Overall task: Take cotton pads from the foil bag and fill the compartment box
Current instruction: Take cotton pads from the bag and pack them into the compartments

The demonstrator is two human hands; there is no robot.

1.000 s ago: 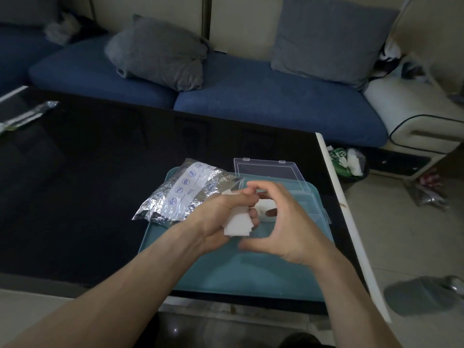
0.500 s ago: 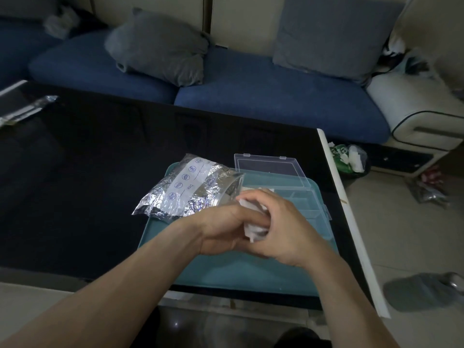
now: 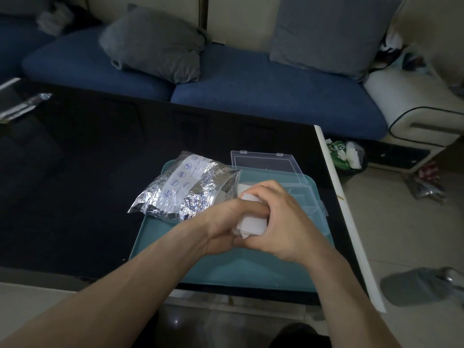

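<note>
1. The foil bag [image 3: 187,187] lies on the left part of the teal tray [image 3: 226,270], on the dark worktop [image 3: 75,172]. Its long axis runs left to right, and its open mouth points right, toward the hands.
2. The left hand [image 3: 226,222] and the right hand [image 3: 283,222] meet over the tray. Both grips are curled around a small stack of white cotton pads [image 3: 251,223].
3. The compartment box [image 3: 301,197] stands open just behind and right of the pads, partly hidden; the right hand is nearer to it.
</note>
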